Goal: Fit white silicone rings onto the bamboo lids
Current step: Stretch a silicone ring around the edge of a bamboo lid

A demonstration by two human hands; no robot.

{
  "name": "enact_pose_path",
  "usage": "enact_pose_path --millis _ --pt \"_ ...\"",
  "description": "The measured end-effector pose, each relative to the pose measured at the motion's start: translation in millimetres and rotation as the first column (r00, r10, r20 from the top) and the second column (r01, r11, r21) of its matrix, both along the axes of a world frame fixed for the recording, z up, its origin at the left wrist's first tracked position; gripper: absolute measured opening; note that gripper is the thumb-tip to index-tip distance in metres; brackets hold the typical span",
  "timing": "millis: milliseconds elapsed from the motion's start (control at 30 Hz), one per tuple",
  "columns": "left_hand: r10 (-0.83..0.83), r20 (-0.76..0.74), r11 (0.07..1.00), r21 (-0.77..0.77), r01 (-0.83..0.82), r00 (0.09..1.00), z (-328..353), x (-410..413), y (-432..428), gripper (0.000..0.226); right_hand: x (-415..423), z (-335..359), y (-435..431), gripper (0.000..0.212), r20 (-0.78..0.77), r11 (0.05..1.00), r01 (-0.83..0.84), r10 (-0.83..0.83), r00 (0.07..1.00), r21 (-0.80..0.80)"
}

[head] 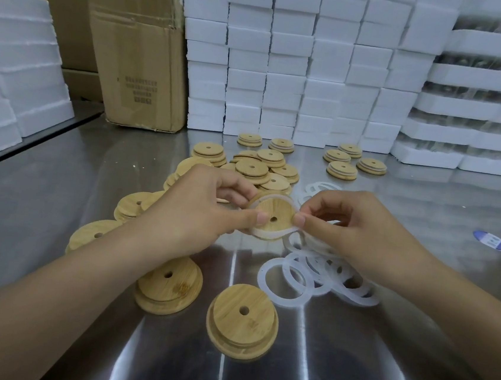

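Note:
A round bamboo lid [274, 212] with a small centre hole is held above the steel table [58, 185], tilted toward me. My left hand [207, 204] grips its left edge, thumb on the face. My right hand [341, 221] pinches a white silicone ring [264, 233] at the lid's right edge; the ring wraps partly round the rim and hangs loose below. A heap of loose white rings [317, 277] lies under my right hand. Several bare bamboo lids [243, 320] lie near and behind my left arm.
Several lids with rings fitted [341, 170] sit at the back of the table. Stacks of white foam boxes [288, 57] line the back and right, more foam [10, 78] at left. A cardboard carton [134, 47] stands back left. A blue oval sticker [491, 241] lies at right.

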State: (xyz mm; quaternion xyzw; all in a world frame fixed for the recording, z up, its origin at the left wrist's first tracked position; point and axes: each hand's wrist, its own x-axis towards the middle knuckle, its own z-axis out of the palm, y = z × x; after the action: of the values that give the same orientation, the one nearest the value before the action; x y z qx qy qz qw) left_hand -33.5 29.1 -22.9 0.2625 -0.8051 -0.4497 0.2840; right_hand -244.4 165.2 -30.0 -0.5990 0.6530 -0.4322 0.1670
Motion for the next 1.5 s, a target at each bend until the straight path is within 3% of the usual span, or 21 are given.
enact_pose_path --millis 100,167,267,400,667,833,1100,1200,1500 --pt "0.008 -0.059 0.999 0.052 -0.005 0.998 1.9 -0.5 2.2 0.023 3.4 3.6 -0.7 0.008 0.157 1.000 -0.005 0.008 0.988 -0.023" --pt "-0.014 -0.044 0.999 0.041 0.015 0.999 2.9 -0.1 4.2 0.023 6.7 5.2 0.3 0.007 0.166 0.999 0.003 0.005 0.986 -0.050" --pt "-0.055 0.010 0.998 -0.034 0.055 0.998 2.1 -0.9 9.0 0.024 14.3 7.5 3.9 0.006 0.067 0.996 0.002 0.004 0.998 -0.089" --pt "-0.137 -0.027 0.990 -0.046 0.136 0.990 0.9 -2.7 16.9 0.015 26.9 12.5 8.4 0.008 -0.058 0.989 -0.002 -0.007 0.998 -0.151" --pt "-0.040 -0.105 0.997 -0.065 0.034 0.994 3.8 -2.7 16.2 0.010 32.0 16.2 12.1 0.007 -0.197 0.987 0.070 -0.098 0.976 -0.143" --pt "-0.050 -0.100 0.998 -0.049 0.045 0.994 4.4 -2.9 16.8 0.010 30.8 18.6 11.1 0.008 -0.157 0.984 0.093 -0.117 0.981 -0.151" --pt "-0.114 -0.088 0.993 -0.034 0.111 0.990 6.8 -2.7 15.4 0.014 13.8 28.9 10.9 0.013 0.048 0.998 0.068 -0.068 0.997 0.010" --pt "-0.104 -0.077 0.995 -0.001 0.104 0.992 5.4 -2.0 15.5 0.015 12.3 25.6 9.9 0.013 0.052 0.999 0.028 -0.030 0.998 0.044" --pt "-0.027 -0.150 0.985 0.165 0.052 0.988 3.7 -2.9 14.8 0.021 19.4 15.2 7.3 0.018 0.026 0.998 0.012 -0.011 1.000 -0.057"
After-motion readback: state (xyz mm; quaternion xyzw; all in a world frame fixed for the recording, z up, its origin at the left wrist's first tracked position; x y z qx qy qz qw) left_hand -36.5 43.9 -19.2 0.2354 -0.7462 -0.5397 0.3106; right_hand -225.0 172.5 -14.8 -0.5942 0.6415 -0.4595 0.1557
